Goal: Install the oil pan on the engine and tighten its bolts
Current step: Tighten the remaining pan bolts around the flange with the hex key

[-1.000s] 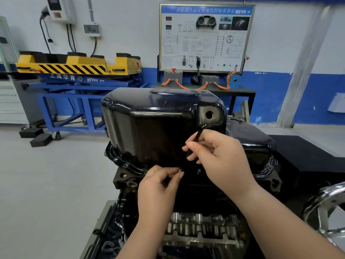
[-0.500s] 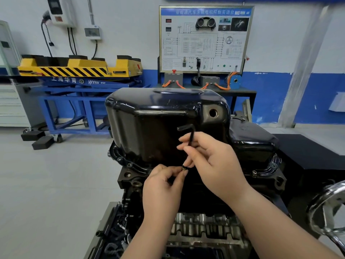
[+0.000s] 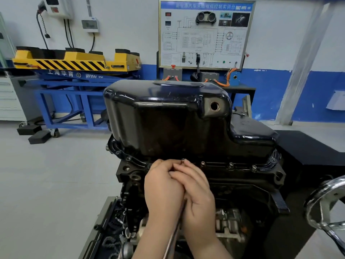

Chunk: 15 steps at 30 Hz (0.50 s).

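The black oil pan (image 3: pixel 168 120) sits upside-up on the engine block (image 3: pixel 242 186), its flange running along the near edge. A small bolt (image 3: pixel 183 160) stands at the flange, right at my fingertips. My left hand (image 3: pixel 162 189) and my right hand (image 3: pixel 197 189) are pressed together just below it, fingers curled. My left fingertips pinch at the bolt. A thin hex key (image 3: pixel 176 227) runs back between my wrists, and my right hand grips it. The key's tip is hidden by my fingers.
Further bolts (image 3: pixel 231 164) sit in the flange to the right and one (image 3: pixel 128 158) to the left. A drain hole (image 3: pixel 214 106) opens on the pan's upper right. A chrome handwheel (image 3: pixel 324 204) is at right; a yellow lift (image 3: pixel 74 61) and training board (image 3: pixel 205 32) stand behind.
My right hand dropped from the pan's side to the flange and joined my left hand. The hex key swung from upright to pointing back toward me.
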Each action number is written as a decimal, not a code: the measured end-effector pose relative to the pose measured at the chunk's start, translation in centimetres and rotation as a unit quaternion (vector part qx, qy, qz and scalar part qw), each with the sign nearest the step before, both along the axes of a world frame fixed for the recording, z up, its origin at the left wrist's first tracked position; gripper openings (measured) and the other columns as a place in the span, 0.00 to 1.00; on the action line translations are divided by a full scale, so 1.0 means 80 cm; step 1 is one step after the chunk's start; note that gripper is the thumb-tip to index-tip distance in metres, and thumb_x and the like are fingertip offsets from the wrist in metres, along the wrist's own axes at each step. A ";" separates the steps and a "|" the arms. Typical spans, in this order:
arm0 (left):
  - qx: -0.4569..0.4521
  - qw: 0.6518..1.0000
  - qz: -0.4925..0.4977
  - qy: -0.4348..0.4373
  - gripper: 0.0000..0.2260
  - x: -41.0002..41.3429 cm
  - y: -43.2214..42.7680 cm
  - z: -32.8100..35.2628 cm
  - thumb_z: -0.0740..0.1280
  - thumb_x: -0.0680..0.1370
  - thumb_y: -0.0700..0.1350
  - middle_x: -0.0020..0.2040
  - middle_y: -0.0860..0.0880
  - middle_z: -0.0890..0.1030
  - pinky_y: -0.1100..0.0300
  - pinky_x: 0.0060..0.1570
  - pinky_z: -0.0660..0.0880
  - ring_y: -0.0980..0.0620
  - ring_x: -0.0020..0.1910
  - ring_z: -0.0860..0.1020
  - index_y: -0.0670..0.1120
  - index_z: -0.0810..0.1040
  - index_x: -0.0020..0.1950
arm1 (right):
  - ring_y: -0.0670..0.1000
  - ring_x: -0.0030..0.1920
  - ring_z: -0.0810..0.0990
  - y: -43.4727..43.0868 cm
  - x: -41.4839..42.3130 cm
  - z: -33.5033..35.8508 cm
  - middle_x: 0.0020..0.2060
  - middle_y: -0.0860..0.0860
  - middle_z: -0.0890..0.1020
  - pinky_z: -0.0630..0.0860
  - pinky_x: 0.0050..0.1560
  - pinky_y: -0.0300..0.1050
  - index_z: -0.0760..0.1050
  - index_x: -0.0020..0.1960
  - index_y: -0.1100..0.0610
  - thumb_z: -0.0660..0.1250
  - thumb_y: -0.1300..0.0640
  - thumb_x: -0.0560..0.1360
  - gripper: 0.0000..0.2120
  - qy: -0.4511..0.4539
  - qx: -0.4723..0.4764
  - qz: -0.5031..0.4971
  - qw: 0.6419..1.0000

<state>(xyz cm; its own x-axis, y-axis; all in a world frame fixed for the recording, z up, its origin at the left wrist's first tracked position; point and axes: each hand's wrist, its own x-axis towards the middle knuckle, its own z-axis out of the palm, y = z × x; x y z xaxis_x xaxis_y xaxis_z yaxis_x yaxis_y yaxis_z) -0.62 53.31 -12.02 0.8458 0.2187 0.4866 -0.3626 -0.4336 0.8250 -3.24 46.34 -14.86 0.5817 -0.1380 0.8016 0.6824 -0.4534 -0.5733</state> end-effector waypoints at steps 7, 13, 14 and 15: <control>-0.062 0.998 0.023 0.013 0.02 0.000 -0.009 0.003 0.70 0.73 0.49 0.41 0.57 0.78 0.74 0.40 0.68 0.64 0.41 0.75 0.53 0.81 0.40 | 0.48 0.54 0.81 0.038 -0.022 -0.013 0.51 0.47 0.83 0.78 0.55 0.52 0.79 0.50 0.45 0.58 0.63 0.76 0.16 0.150 0.351 0.036 0.923; -0.022 1.000 0.018 0.005 0.04 0.002 -0.006 -0.001 0.70 0.74 0.50 0.43 0.57 0.78 0.76 0.38 0.65 0.67 0.41 0.73 0.51 0.82 0.45 | 0.44 0.43 0.81 0.009 -0.032 -0.034 0.41 0.45 0.84 0.78 0.44 0.40 0.80 0.44 0.47 0.59 0.65 0.76 0.16 0.225 0.230 0.053 0.945; -0.022 1.000 0.020 0.003 0.05 0.002 -0.005 -0.001 0.70 0.74 0.50 0.43 0.57 0.79 0.75 0.39 0.64 0.67 0.41 0.73 0.51 0.82 0.45 | 0.42 0.42 0.81 0.000 -0.032 -0.037 0.39 0.44 0.83 0.77 0.43 0.38 0.80 0.42 0.47 0.60 0.65 0.75 0.16 0.249 0.185 0.046 0.949; -0.021 1.000 0.021 -0.001 0.05 0.003 -0.005 -0.002 0.70 0.74 0.50 0.43 0.56 0.79 0.75 0.40 0.64 0.67 0.41 0.73 0.50 0.82 0.45 | 0.41 0.39 0.80 -0.008 -0.032 -0.041 0.37 0.42 0.83 0.76 0.41 0.37 0.80 0.41 0.47 0.60 0.65 0.74 0.15 0.285 0.136 0.044 0.948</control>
